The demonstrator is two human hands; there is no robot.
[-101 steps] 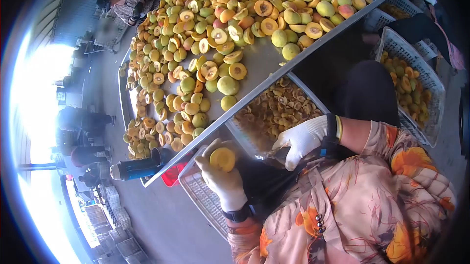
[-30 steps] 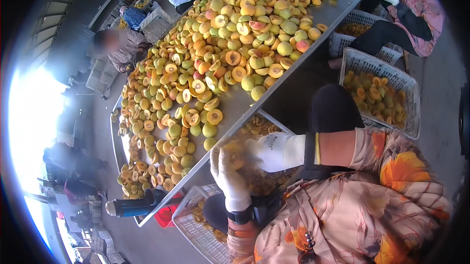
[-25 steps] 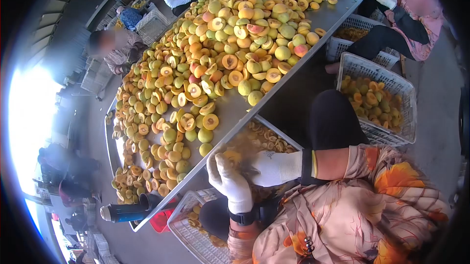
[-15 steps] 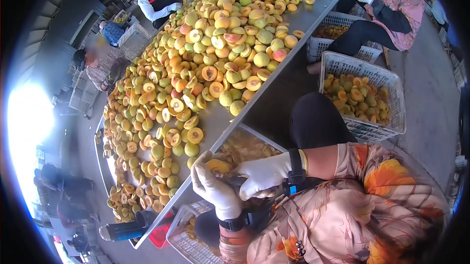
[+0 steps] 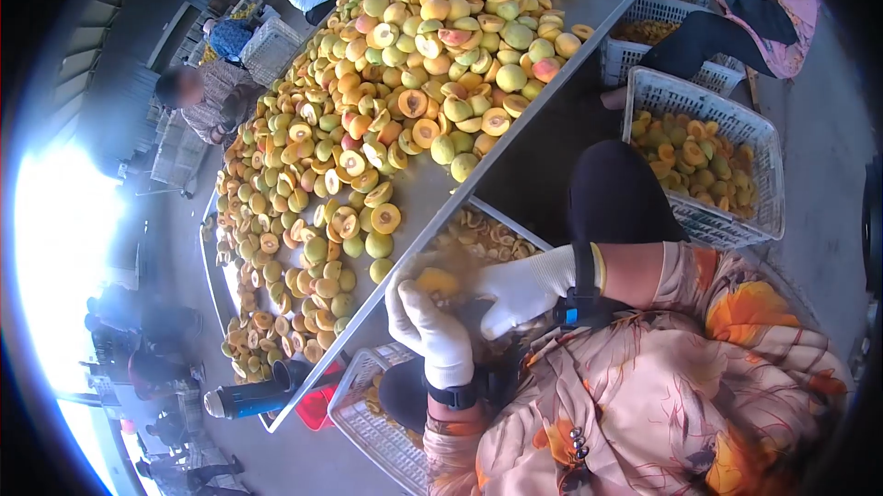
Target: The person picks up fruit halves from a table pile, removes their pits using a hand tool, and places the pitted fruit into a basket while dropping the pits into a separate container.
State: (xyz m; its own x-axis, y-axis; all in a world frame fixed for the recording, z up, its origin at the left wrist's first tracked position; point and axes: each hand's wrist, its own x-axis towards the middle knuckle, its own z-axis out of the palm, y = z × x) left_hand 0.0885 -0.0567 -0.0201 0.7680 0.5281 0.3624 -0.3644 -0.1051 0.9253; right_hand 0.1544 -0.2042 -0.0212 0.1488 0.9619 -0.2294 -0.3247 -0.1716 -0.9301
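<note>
Head view has your left hand point(image 5: 430, 330) palm up and curled, fingers bent round a yellow fruit point(image 5: 437, 282), which sits at the finger end, on the far side from the wrist. Your right hand point(image 5: 529, 289) comes in from the other side, so the fruit lies between the two — held by the left, just beside the right hand's fingertips. Blur hides whether those fingertips touch it, and you cannot tell how far they are parted or whether they grip anything. The fruit looks roundish, with no clear long axis, and the blur keeps its tilt from reading. Both hands are near the edge of the metal surface point(image 5: 423, 191), where fruit halves point(image 5: 322, 197) are heaped beyond you. Close by the hands, low beside that edge, lie cut pieces point(image 5: 492, 233) in a bin; one crate point(image 5: 354, 415) stands nearer your left hand, while another, a full crate point(image 5: 722, 228), stands off past your right arm.
</note>
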